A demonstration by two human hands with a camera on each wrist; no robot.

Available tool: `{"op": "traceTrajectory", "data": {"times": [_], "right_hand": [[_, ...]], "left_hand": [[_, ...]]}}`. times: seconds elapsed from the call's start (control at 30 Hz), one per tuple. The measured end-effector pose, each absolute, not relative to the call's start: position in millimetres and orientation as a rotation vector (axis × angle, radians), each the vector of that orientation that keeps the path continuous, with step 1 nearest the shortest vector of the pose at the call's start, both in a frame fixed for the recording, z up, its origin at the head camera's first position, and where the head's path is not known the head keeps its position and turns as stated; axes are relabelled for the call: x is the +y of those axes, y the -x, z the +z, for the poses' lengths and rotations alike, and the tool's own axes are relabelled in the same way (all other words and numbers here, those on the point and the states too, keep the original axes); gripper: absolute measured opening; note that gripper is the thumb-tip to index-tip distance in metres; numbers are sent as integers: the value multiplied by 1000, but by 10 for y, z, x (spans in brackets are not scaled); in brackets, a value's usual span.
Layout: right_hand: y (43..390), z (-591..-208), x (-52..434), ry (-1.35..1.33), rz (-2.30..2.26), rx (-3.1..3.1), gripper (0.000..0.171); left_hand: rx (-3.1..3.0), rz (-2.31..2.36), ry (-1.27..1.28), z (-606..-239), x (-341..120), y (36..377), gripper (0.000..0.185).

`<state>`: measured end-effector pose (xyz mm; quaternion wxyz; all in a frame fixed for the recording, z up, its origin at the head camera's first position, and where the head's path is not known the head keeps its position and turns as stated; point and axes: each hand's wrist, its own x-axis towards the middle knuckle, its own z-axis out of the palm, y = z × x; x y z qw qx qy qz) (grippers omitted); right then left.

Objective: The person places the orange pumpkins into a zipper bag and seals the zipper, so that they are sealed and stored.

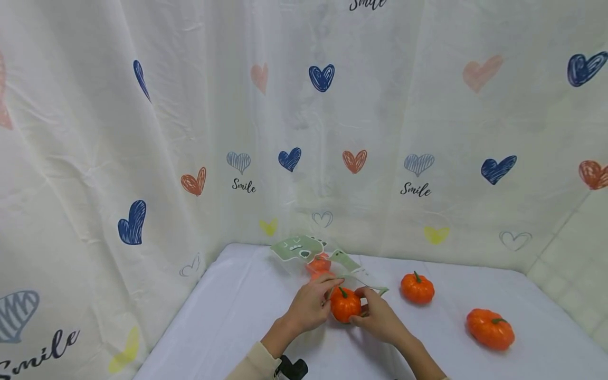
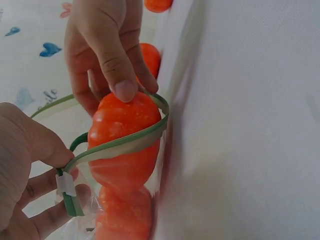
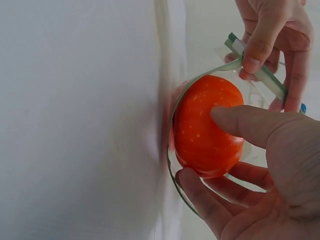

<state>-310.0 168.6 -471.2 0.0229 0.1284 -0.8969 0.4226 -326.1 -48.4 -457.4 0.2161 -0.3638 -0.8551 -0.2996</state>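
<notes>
Both hands are close together at the middle of the white-covered table (image 1: 228, 316), working one small orange pumpkin (image 1: 345, 304) at the mouth of a clear zip bag (image 1: 309, 253) with a green printed top. From the head view you mostly just see the left hand (image 1: 309, 309) and right hand (image 1: 377, 316) cupped on either side of the pumpkin, with the bag lying behind it toward the heart-print curtain (image 1: 304, 132).

The wrist cams fill in what that view hides. The left wrist view shows the left hand's thumb and fingers pinching the bag's green zip strip (image 2: 120, 147) at its end, with the strip looping across the front of the pumpkin, and the right hand's thumb pressing on top of it. It also shows another pumpkin (image 2: 125, 215) already inside the bag right below (in the head view that one is only an orange blur through the plastic). The right wrist view shows the right hand gripping the pumpkin, thumb on its side and fingers curled underneath, with the bag's rim curving around it.

Only the head view catches the rest: two more pumpkins sitting loose on the table off to the right, a round pumpkin (image 1: 417, 288) near the bag and a flatter pumpkin (image 1: 491, 329) farther out, well apart from the hands.
</notes>
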Motion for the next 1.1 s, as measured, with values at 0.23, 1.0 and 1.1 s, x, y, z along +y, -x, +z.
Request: {"op": "traceTrajectory", "data": {"times": [0.23,1.0,1.1], "right_hand": [[3086,-4723,1676,-374,1153,-2820,57],[3089,-4681,1748,-652,1324,-2851,64],[3084,-4673,1763,-702,1357,-2856,65]], "left_hand": [[-2355,-817,1015,-4580,-487,3259,57],[-2371,-798,1000,-4593,-481,3264,55],[-2379,-806,996,-4596,-479,3266,55]]}}
